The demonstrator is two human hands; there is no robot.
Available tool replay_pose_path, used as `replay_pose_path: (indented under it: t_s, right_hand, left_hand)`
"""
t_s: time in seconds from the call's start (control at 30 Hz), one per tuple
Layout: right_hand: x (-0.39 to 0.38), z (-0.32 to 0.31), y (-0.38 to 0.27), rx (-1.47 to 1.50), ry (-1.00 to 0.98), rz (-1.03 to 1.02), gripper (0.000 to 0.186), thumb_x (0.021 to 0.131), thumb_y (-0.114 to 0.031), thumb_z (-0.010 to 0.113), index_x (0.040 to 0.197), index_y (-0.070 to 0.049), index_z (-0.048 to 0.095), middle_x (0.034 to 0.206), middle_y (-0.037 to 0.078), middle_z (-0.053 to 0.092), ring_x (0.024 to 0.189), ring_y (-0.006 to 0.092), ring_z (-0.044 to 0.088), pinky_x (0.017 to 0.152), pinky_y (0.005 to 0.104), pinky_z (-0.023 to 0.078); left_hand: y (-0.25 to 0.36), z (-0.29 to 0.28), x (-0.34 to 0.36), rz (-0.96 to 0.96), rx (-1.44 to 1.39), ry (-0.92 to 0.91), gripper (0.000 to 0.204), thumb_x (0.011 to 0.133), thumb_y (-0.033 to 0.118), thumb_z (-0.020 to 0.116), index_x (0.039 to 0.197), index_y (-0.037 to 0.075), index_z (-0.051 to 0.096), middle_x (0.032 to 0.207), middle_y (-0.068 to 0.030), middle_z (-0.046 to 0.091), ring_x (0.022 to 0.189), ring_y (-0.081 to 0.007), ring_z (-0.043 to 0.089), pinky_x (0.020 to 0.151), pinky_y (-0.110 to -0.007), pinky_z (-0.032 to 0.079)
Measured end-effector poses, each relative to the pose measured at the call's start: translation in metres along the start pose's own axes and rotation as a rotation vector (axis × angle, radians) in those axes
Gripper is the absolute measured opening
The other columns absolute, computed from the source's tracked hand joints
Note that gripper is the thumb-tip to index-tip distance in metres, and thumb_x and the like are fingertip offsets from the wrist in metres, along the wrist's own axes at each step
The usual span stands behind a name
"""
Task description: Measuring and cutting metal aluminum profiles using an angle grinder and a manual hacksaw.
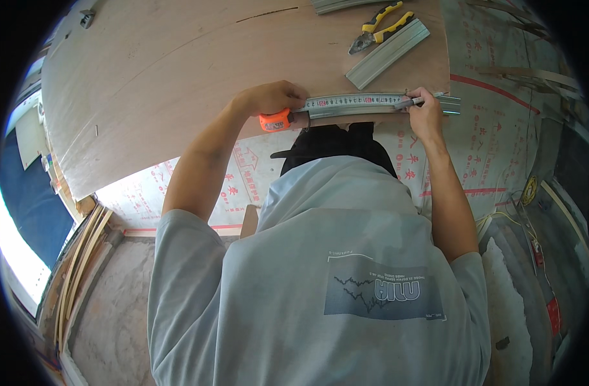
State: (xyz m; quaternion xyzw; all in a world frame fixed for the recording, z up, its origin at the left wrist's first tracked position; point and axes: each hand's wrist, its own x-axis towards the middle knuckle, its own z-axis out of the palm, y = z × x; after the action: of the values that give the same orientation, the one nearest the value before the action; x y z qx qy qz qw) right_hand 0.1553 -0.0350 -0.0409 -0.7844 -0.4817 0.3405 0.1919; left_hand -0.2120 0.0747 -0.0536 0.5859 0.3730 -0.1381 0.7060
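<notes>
A wooden board [198,64] carries a metal channel strip [450,107] along its near edge, with a tape measure's extended blade [352,101] laid over it. My left hand [266,98] is closed at the left end of the blade, against the orange tape case [276,120], its fingertips partly hidden. My right hand [425,109] grips a grey pen or marker [410,101] over the blade's right end. Just beyond the strip lie a shorter metal channel piece [387,53] and yellow-and-black pliers [371,29].
Another channel piece [336,4] lies at the board's far edge, and a small metal object [86,18] at far left. Printed protective sheeting [487,141] covers the floor around the board. Wooden strips [82,270] lean at left. Cables and a red object [553,315] are at right.
</notes>
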Motion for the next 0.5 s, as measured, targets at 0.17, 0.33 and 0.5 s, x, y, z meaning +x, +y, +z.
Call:
replay_pose_path:
  t_s: [0.17,0.33,0.5]
  right_hand:
    - [0.001,0.002,0.001,0.105,-0.032,0.04,0.013,0.082,-0.001,0.069,0.095,-0.001,0.069,0.092,0.014,0.074,0.083,0.0276,0.072,0.076,0.0374,0.054]
    - [0.002,0.005,0.004,0.05,-0.023,0.05,0.012,0.084,-0.002,0.068,0.096,-0.003,0.069,0.092,0.014,0.074,0.083,0.0263,0.072,0.076,0.0368,0.054]
    - [0.003,0.005,0.003,-0.003,-0.008,0.046,0.011,0.084,-0.002,0.068,0.095,-0.004,0.069,0.09,0.013,0.074,0.082,0.025,0.072,0.075,0.0367,0.054]
  left_hand:
    - [-0.005,0.0,0.002,-0.052,-0.041,-0.022,0.024,0.102,0.011,0.056,0.115,-0.007,0.066,0.108,-0.0067,0.066,0.082,-0.0133,0.064,0.08,-0.029,0.054]
    - [-0.006,-0.002,0.003,-0.052,-0.064,-0.031,0.024,0.102,0.01,0.056,0.114,-0.008,0.065,0.105,-0.0065,0.066,0.081,-0.0145,0.065,0.079,-0.03,0.055]
    - [-0.012,-0.002,0.004,-0.089,-0.088,-0.009,0.027,0.096,0.021,0.059,0.112,0.002,0.071,0.101,-0.0078,0.07,0.092,-0.0181,0.061,0.089,-0.033,0.049]
